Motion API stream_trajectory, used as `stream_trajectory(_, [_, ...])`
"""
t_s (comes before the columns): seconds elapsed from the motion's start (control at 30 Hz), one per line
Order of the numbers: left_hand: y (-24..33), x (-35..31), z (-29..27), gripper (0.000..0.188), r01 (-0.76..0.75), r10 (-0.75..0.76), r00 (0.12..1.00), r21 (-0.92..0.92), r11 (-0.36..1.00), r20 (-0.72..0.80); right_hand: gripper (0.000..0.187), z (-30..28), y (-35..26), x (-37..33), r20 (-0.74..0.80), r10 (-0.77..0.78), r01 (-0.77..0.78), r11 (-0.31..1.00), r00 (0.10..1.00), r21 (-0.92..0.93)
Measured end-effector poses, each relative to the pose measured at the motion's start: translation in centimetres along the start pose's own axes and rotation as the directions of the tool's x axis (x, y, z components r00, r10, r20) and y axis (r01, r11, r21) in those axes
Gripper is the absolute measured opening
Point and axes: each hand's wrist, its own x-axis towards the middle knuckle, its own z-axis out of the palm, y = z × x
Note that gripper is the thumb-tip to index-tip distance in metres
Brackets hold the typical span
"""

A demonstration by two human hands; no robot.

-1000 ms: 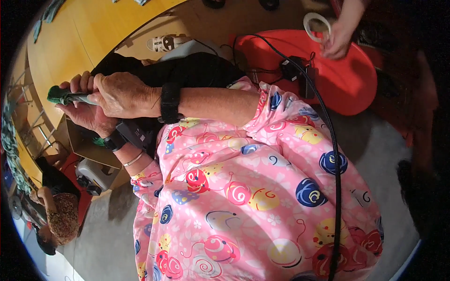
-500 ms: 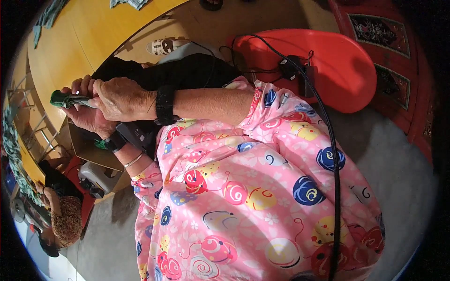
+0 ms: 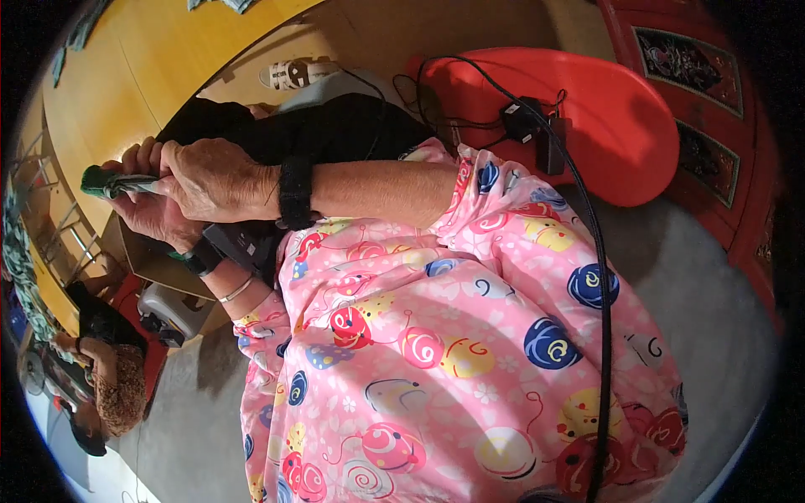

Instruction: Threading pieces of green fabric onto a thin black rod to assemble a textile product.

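Observation:
A small bundle of dark green and grey cloth [image 3: 111, 181] sticks out to the left from between my hands, over the edge of the yellow table. My left hand [image 3: 158, 215], with a dark wristband and a bangle behind it, is closed round the bundle from beneath, its fingertips curling up on the far side. Closed in a fist, my right hand [image 3: 216, 178] grips the bundle's grey end, and a black strap circles that wrist. The part of the cloth inside my fingers is hidden.
The yellow table [image 3: 134, 75] carries grey-green cloth pieces [image 3: 77, 33] at its far end. Below my hands stands an open cardboard box [image 3: 163, 272]. A red stool [image 3: 620, 126] holds black adapters [image 3: 521, 119], and a black cable [image 3: 602, 293] crosses my shirt. Another person [image 3: 117, 386] sits at lower left.
Both hands and the cloth bundle have shifted slightly left in the picture. The grip stays much the same.

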Motion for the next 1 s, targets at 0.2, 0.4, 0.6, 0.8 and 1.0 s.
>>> stream_trajectory(0.2, [-0.3,-0.1,0.2,0.028,0.020,-0.020,1.000,-0.041,0.999,0.005,0.031,-0.6,-0.2,0.1,0.023,0.041,-0.042,0.998,0.999,0.038])
stream_trajectory(0.4, [-0.1,-0.4,0.6,0.032,-0.064,0.066,0.997,0.078,0.995,-0.027,0.031,-0.9,-0.6,0.2,0.051,0.071,-0.074,0.995,0.996,0.060])
stream_trajectory(0.6, [1.4,-1.5,-0.2,0.034,0.045,-0.037,0.995,-0.079,0.996,0.093,0.030,0.1,-1.7,-0.5,0.082,0.074,-0.077,0.996,0.994,0.038])
stream_trajectory(0.8, [1.2,-1.2,-0.4,0.032,0.011,-0.007,0.997,-0.057,0.998,0.074,0.029,-0.1,-1.3,-0.3,0.059,0.056,-0.058,0.998,0.997,0.020])
stream_trajectory(1.0, [2.1,-0.7,-0.5,0.032,-0.048,0.045,0.994,0.025,0.999,0.100,0.025,-0.9,-1.6,0.3,0.158,0.086,-0.097,0.993,0.984,0.066])
